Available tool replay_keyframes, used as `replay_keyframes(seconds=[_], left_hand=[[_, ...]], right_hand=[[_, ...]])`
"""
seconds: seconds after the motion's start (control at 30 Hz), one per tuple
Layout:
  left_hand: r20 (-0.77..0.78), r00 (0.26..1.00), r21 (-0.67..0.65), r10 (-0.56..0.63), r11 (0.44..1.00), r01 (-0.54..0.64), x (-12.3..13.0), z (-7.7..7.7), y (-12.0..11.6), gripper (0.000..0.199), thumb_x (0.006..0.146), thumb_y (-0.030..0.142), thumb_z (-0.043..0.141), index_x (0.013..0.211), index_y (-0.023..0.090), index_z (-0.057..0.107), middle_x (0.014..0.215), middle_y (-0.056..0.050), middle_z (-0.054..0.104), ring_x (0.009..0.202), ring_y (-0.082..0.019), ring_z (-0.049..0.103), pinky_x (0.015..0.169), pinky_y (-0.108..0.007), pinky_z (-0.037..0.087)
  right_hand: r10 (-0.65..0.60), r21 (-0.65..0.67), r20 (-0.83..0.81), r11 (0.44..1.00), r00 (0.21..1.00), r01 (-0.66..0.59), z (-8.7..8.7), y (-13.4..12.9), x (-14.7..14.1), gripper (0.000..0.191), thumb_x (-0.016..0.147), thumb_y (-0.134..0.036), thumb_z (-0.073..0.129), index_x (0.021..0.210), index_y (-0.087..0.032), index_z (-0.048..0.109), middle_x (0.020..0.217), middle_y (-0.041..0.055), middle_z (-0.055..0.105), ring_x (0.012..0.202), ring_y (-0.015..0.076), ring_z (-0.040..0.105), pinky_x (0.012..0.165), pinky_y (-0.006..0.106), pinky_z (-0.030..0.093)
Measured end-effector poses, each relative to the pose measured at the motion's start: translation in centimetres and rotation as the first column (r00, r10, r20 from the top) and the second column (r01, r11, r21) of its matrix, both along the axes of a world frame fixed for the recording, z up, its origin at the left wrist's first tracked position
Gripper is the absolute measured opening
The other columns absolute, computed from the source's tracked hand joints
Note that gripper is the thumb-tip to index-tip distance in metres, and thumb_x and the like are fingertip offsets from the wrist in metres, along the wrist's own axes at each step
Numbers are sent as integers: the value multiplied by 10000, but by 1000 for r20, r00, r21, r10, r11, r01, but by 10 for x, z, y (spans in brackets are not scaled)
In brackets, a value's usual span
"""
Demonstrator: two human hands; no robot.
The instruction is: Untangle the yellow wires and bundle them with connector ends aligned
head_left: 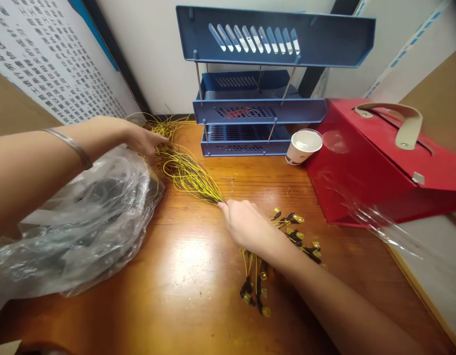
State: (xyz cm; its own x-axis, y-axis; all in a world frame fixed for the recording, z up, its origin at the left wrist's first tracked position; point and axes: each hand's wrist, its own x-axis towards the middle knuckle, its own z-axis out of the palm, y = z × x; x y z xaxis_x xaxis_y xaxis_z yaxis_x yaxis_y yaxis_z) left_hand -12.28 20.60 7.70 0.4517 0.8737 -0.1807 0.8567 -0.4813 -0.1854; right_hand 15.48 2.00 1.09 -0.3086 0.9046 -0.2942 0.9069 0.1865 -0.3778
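A long bundle of thin yellow and dark wires (194,175) stretches across the wooden table between my two hands. My right hand (246,224) is closed round the bundle near its right end. Out from under that hand fan several wire ends with black sleeves and small yellowish tips (259,291), lying on the table. At the far left, my left hand (146,143) is curled over the other part of the bundle, fingers wrapped on the wires. Beyond it, loose yellow wire ends (168,127) spread toward the wall.
A crumpled clear plastic bag (102,217) lies at the left under my forearm. Behind stands a blue tiered file tray (250,111). A white paper cup (304,146) leans by a red box (368,162) with a beige handle. Printed sheets (53,54) hang at the left.
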Motion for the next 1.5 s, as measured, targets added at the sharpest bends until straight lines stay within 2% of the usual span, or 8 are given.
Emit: replay_keyframes(seconds=[0.1,0.2,0.4,0.53,0.73,0.87,1.07,1.5], left_hand=[[-153,988,-76,10,997,-22,11,19,-20,930,676,325,809,1495,178,394,1547,-131,435,1382,-302,398,1130,-690,188],[-146,983,88,-112,988,125,29,41,-52,1004,719,488,722,1547,169,252,1625,-120,271,1495,-330,204,1147,-669,124],[55,981,302,-187,940,162,52,50,-120,475,882,484,402,1249,272,619,1337,24,609,1092,-180,628,921,-306,456],[108,967,410,-233,896,170,56,26,-149,439,929,485,355,1104,241,675,1091,-45,708,984,-231,656,785,-348,494],[345,812,205,-471,882,425,85,-45,-165,537,868,137,436,1399,207,469,1435,-130,552,1292,-262,539,1042,-431,465],[473,737,70,-483,854,515,107,-77,-145,452,874,118,448,1319,176,507,1263,-111,647,1167,-218,592,1081,-405,428],[341,850,77,-401,913,400,113,-99,-125,221,914,253,461,788,159,617,757,-93,626,754,-227,571,755,-367,473],[309,881,278,-358,920,276,112,-110,-135,169,875,195,488,825,147,643,766,-84,674,834,-247,624,1025,-465,409]], right_hand=[[10,0,-5,1000,1000,-10,0,1,4,550,1067,-354,209,1019,-105,697,958,201,740,861,302,720,703,360,450],[38,-2,-8,999,999,-38,0,3,7,541,1060,-320,218,1011,-99,709,961,211,743,859,306,721,714,369,458],[13,-21,-9,1000,1000,-13,2,6,8,583,1061,-359,200,1022,-94,718,958,223,743,876,322,727,705,377,484],[17,-20,-23,1000,1000,-17,3,6,9,575,1060,-353,202,1032,-94,716,965,224,743,895,320,729,719,379,500],[96,0,-40,995,995,-96,6,2,6,524,1054,-293,228,1063,-78,706,1027,239,735,951,322,722,802,401,504],[137,27,-72,990,988,-135,6,0,6,468,1050,-240,230,1183,-109,660,1147,205,718,1041,286,701,885,385,485],[128,-39,-81,990,988,-132,5,8,12,470,1053,-332,272,1090,-100,678,1086,216,729,1022,307,703,853,381,486],[206,-142,-134,964,969,-224,26,27,47,230,930,-358,544,984,-186,687,1013,73,742,861,214,670,739,292,455]])
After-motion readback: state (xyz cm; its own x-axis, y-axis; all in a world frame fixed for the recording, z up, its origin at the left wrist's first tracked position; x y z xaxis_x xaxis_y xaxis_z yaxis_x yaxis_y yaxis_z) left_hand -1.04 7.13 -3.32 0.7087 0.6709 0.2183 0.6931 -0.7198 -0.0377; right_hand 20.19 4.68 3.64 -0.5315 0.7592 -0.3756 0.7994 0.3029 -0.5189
